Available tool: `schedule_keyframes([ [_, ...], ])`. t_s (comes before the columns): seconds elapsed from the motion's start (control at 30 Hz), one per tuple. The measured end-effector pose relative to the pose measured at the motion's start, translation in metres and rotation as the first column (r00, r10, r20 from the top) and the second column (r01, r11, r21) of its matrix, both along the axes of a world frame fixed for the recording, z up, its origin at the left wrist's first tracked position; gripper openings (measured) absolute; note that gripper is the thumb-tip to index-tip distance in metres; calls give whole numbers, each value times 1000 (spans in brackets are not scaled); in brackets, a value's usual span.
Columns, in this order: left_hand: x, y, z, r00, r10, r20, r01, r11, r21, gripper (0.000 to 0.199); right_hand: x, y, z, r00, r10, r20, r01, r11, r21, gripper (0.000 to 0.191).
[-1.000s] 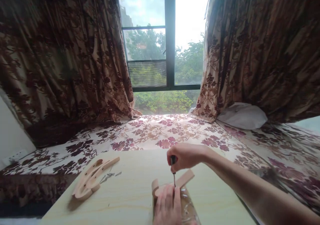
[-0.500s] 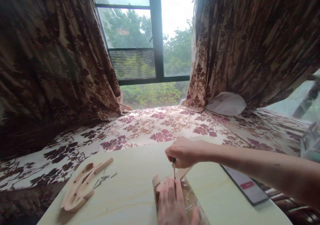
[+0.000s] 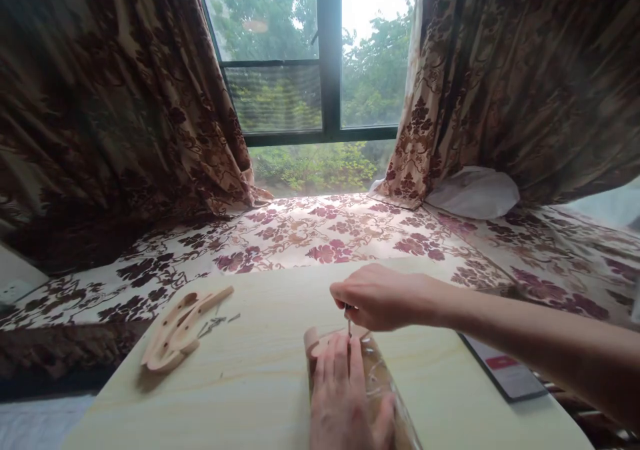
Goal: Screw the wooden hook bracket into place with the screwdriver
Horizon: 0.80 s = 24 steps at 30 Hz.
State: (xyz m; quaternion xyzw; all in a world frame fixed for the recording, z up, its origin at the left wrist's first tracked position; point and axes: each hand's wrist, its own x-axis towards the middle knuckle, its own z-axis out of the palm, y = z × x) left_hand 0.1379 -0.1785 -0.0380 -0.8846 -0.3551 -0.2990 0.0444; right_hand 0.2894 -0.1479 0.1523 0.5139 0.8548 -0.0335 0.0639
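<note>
Gripping a screwdriver (image 3: 349,327) upright with right hand (image 3: 376,298); pressing wooden pieces (image 3: 321,345) beneath flattened left hand (image 3: 341,390), likely to prevent twisting.

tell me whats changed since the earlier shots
The right hand, still gripping the screwdriver, has turned and hides more of it; the view has tipped down. Nothing was taken up or let go. The left hand stays spread beside the screwdriver; curved wood pieces and screws lie as before.
</note>
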Motion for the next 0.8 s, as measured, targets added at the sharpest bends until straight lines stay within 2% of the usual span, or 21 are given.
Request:
schedule_keyframes([
  [0.2,-5,8,-7,995,-11,-98,22,993,112,67,3,5,1,1000,-17,15,17,999,46,27],
  [0.43,-5,5,-3,995,-3,-100,12,996,88,70,1,6,1,1000,18,10,-18,1000,20,16],
  [0.63,1,13,-21,998,17,-53,-6,978,210,70,2,7,2,998,-54,31,52,998,46,21],
  [0.7,2,14,-24,999,36,-29,-29,973,230,69,4,8,3,999,-30,15,29,999,27,22],
  [0.8,0,9,-16,997,23,-75,-8,980,198,70,4,9,3,999,46,-18,-46,999,12,18],
])
